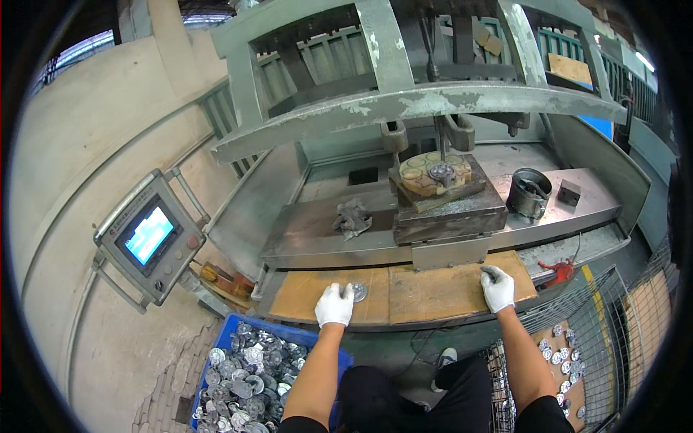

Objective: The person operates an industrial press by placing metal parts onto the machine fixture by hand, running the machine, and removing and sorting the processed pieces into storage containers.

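Note:
My left hand [334,304], in a white glove, rests on the brown board [426,292] at the front of a press, its fingers on a round metal disc [359,291]. My right hand [497,287], also gloved, lies flat on the right part of the same board and holds nothing. Behind the board stands a dark steel block [447,216] topped by a round tan die plate [432,173] with a metal part [441,172] seated in it, under the press ram.
A blue crate [232,328] of several metal discs sits at my lower left. A wire basket [577,317] with more discs stands at the lower right. A control panel with a lit screen [149,234] hangs at left. A crumpled rag [351,217], a metal can [529,192] and a red tool [557,271] lie on the press table.

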### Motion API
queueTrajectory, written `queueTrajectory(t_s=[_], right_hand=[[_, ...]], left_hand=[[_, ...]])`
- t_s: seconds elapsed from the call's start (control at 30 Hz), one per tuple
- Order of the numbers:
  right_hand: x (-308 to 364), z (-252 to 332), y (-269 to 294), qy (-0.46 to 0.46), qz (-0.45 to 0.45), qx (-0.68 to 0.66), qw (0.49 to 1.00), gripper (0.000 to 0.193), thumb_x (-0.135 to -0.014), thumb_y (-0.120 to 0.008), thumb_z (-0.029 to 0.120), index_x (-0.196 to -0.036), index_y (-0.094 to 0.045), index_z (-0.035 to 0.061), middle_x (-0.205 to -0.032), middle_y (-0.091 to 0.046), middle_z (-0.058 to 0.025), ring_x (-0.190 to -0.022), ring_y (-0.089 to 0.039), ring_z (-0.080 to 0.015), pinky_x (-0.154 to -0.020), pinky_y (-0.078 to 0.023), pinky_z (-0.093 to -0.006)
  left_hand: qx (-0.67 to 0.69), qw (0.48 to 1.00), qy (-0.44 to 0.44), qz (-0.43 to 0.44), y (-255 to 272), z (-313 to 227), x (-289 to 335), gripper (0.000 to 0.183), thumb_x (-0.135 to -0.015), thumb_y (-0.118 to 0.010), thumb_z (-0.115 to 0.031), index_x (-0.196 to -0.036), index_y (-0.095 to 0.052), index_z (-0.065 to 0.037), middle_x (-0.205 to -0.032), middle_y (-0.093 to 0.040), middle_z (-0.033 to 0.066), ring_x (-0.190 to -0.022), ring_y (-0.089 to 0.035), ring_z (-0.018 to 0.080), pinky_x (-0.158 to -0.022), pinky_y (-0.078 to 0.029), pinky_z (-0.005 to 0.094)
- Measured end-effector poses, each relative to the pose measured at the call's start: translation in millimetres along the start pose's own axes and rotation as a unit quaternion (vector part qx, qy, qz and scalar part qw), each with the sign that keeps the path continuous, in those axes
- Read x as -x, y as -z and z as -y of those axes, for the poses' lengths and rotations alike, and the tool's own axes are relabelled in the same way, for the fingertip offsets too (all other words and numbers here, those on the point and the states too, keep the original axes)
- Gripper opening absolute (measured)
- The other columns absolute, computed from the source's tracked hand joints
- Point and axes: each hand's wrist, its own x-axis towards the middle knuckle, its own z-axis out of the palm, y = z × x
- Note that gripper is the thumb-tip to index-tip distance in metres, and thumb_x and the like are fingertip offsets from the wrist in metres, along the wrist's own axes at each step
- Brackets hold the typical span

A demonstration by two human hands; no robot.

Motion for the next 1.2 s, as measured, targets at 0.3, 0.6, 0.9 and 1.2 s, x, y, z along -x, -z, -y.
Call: queueTrajectory(t_s=[0.3,0.6,0.9,1.2], right_hand=[[-0.4,3.6,0.9,0.004,-0.003,0.009,1.000,0.020,-0.087,-0.064,0.005,-0.103,-0.071,-0.0029,-0.091,-0.074,-0.0136,-0.081,-0.070,-0.0155,-0.075,-0.054,-0.0270],[-0.5,4.4,0.8,0.000,-0.002,0.004,1.000,0.019,-0.086,-0.063,0.004,-0.102,-0.071,-0.0029,-0.091,-0.074,-0.0133,-0.082,-0.070,-0.0151,-0.075,-0.054,-0.0268],[0.0,6.5,1.1,0.000,-0.001,0.004,1.000,0.019,-0.087,-0.064,0.005,-0.102,-0.071,-0.0034,-0.090,-0.074,-0.0134,-0.081,-0.070,-0.0154,-0.075,-0.054,-0.0272],[-0.7,4.0,0.2,0.000,-0.002,0.004,1.000,0.019,-0.087,-0.064,0.006,-0.102,-0.071,-0.0029,-0.090,-0.074,-0.0134,-0.081,-0.070,-0.0155,-0.074,-0.054,-0.0273]], left_hand=[[0.004,1.000,0.002,0.001,-3.2,2.9,-0.9,0.040,-0.091,-0.056,-0.046,-0.095,-0.065,-0.008,-0.095,-0.069,0.0155,-0.087,-0.068,0.0368,-0.078,-0.054,0.0475],[0.001,1.000,0.015,0.008,-0.5,0.8,-1.5,0.043,-0.091,-0.055,-0.048,-0.095,-0.065,-0.007,-0.098,-0.069,0.0169,-0.089,-0.067,0.0377,-0.079,-0.053,0.0483],[0.047,0.999,0.002,0.019,7.0,2.0,1.8,0.038,-0.085,-0.062,-0.045,-0.091,-0.067,-0.007,-0.095,-0.069,0.0161,-0.089,-0.067,0.0368,-0.081,-0.053,0.0464],[0.125,0.990,-0.062,-0.012,-0.3,18.7,0.8,0.023,-0.079,-0.069,-0.029,-0.085,-0.067,-0.007,-0.088,-0.067,0.0141,-0.082,-0.066,0.0347,-0.077,-0.053,0.0446]])
